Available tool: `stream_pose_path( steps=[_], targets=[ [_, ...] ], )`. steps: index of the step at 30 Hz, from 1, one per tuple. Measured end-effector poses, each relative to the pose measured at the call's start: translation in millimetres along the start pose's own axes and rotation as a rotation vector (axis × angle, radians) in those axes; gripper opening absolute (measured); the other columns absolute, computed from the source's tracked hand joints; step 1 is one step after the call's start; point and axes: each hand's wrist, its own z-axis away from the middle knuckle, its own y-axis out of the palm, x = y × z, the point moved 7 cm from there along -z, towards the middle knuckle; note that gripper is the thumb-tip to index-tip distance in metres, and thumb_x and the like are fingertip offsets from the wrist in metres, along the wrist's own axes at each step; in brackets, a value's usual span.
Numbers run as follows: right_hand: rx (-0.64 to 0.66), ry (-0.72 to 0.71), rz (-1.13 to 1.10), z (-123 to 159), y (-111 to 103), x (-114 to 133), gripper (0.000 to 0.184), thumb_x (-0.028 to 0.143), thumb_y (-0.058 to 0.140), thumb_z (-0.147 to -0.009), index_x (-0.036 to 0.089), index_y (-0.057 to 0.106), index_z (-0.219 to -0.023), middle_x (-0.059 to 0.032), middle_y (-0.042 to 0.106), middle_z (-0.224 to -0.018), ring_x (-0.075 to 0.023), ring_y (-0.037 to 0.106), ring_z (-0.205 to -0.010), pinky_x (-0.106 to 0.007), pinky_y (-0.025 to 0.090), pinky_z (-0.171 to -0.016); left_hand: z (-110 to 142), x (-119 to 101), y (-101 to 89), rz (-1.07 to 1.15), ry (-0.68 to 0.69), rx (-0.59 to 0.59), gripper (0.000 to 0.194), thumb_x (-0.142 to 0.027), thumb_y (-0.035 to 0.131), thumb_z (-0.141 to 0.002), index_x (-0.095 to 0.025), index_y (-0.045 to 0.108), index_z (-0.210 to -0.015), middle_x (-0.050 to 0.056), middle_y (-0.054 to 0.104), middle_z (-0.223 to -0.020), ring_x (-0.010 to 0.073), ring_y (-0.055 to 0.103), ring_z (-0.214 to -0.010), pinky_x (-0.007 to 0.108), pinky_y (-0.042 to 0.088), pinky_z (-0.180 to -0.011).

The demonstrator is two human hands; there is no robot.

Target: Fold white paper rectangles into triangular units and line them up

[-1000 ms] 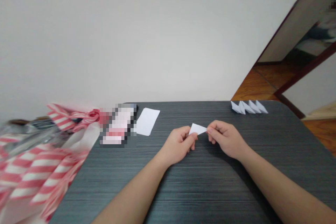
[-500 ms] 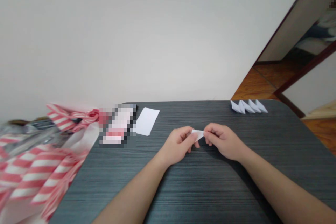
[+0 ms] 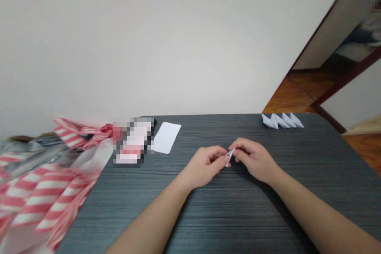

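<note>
A small folded piece of white paper (image 3: 229,156) is held just above the middle of the dark table (image 3: 208,214). My left hand (image 3: 208,166) pinches its lower left part between thumb and fingers. At its upper right tip, my right hand (image 3: 253,158) has thumb and forefinger closed on the paper. The fingers cover much of the piece, so its full shape is hidden. Several folded white paper pieces (image 3: 282,121) sit in a row at the table's far right. White paper sheets (image 3: 167,138) lie flat at the back left.
Left of the sheets is a blurred-out, phone-like object (image 3: 135,141). Red-and-white striped cloth (image 3: 44,194) is heaped beside the table's left edge. A pale wall (image 3: 178,47) rises right behind the table, and wooden floor (image 3: 282,93) shows at the right.
The folded paper has turned from lying nearly level to a steep slant, showing a narrower face. My left hand has shifted slightly right, closer to my right hand.
</note>
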Motion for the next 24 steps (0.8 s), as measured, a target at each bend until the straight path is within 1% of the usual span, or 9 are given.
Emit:
stream_pose_path(
  steps=[4, 6, 9, 12, 14, 17, 19, 21, 24],
  targets=[
    [0.026, 0.020, -0.138, -0.1, 3.4, -2.2, 0.013, 0.027, 0.055, -0.093, 0.020, 0.064, -0.089, -0.0014, 0.062, -0.075, -0.0152, 0.058, -0.069, -0.027, 0.047, -0.065, -0.8, 2.1, -0.5, -0.019, 0.003, -0.015, 0.028, -0.038, 0.059, -0.089, -0.013, 0.069, -0.099, 0.005, 0.069, -0.083, 0.0103, 0.055, -0.061, 0.021, 0.041, -0.057],
    [0.033, 0.029, -0.184, -0.4, 4.6, -2.9, 0.013, 0.029, 0.055, -0.093, 0.020, 0.064, -0.088, -0.0018, 0.062, -0.076, -0.0153, 0.058, -0.070, -0.027, 0.048, -0.066, -1.2, 2.0, -1.7, -0.052, 0.006, -0.026, 0.025, -0.036, 0.061, -0.087, -0.014, 0.070, -0.097, 0.003, 0.066, -0.077, 0.0104, 0.054, -0.061, 0.021, 0.041, -0.056],
    [0.026, 0.034, -0.201, -1.0, 4.2, -3.4, 0.014, 0.030, 0.057, -0.092, 0.020, 0.065, -0.090, -0.0022, 0.063, -0.079, -0.0153, 0.059, -0.071, -0.027, 0.049, -0.068, -1.4, 2.9, -3.6, -0.108, -0.003, -0.046, 0.024, -0.034, 0.064, -0.085, -0.015, 0.071, -0.098, -0.001, 0.060, -0.066, 0.0100, 0.049, -0.057, 0.020, 0.037, -0.053],
    [0.014, 0.011, -0.172, -1.5, 2.2, -2.0, 0.013, 0.029, 0.058, -0.092, 0.020, 0.068, -0.092, -0.0027, 0.064, -0.085, -0.0152, 0.059, -0.073, -0.027, 0.048, -0.069, -0.9, 4.2, -4.3, -0.115, -0.009, -0.057, 0.028, -0.036, 0.066, -0.084, -0.015, 0.071, -0.101, -0.002, 0.056, -0.063, 0.0096, 0.046, -0.055, 0.020, 0.035, -0.051],
    [0.004, -0.004, -0.155, -1.7, 0.6, -0.8, 0.013, 0.027, 0.058, -0.092, 0.021, 0.069, -0.093, -0.0029, 0.064, -0.086, -0.0151, 0.059, -0.074, -0.027, 0.048, -0.069, -0.5, 4.0, -3.1, -0.077, 0.004, -0.043, 0.030, -0.038, 0.065, -0.085, -0.014, 0.070, -0.103, -0.001, 0.058, -0.066, 0.0097, 0.048, -0.056, 0.020, 0.036, -0.052],
    [-0.011, -0.011, -0.138, -1.8, -1.3, 0.4, 0.013, 0.024, 0.058, -0.092, 0.021, 0.070, -0.094, -0.0032, 0.065, -0.087, -0.0154, 0.060, -0.076, -0.028, 0.048, -0.071, -0.5, 3.2, -1.9, -0.034, 0.025, -0.033, 0.032, -0.040, 0.057, -0.091, -0.014, 0.069, -0.105, 0.002, 0.064, -0.076, 0.0107, 0.054, -0.060, 0.021, 0.042, -0.056],
    [-0.016, -0.016, -0.121, -2.1, -1.4, 1.3, 0.013, 0.023, 0.058, -0.091, 0.021, 0.071, -0.095, -0.0037, 0.066, -0.089, -0.0161, 0.061, -0.078, -0.029, 0.048, -0.074, -1.1, 2.5, -3.1, -0.084, 0.032, -0.058, 0.031, -0.040, 0.054, -0.092, -0.015, 0.070, -0.102, 0.003, 0.065, -0.078, 0.0115, 0.056, -0.062, 0.022, 0.043, -0.058],
    [-0.021, -0.022, -0.097, -2.6, -0.9, 2.1, 0.013, 0.023, 0.059, -0.091, 0.021, 0.072, -0.094, -0.0043, 0.067, -0.091, -0.0173, 0.063, -0.083, -0.030, 0.049, -0.076, -1.7, 0.7, -5.0, -0.167, 0.051, -0.098, 0.029, -0.039, 0.057, -0.091, -0.016, 0.072, -0.100, 0.004, 0.066, -0.081, 0.0118, 0.057, -0.064, 0.021, 0.043, -0.058],
    [-0.034, -0.024, -0.057, -3.2, -0.4, 1.7, 0.013, 0.023, 0.061, -0.091, 0.022, 0.073, -0.094, -0.0047, 0.070, -0.094, -0.0187, 0.065, -0.087, -0.031, 0.049, -0.080, -2.0, -2.4, -7.3, -0.248, 0.080, -0.156, 0.029, -0.038, 0.060, -0.090, -0.017, 0.073, -0.104, 0.005, 0.068, -0.086, 0.0120, 0.058, -0.064, 0.021, 0.044, -0.058]
  ],
)
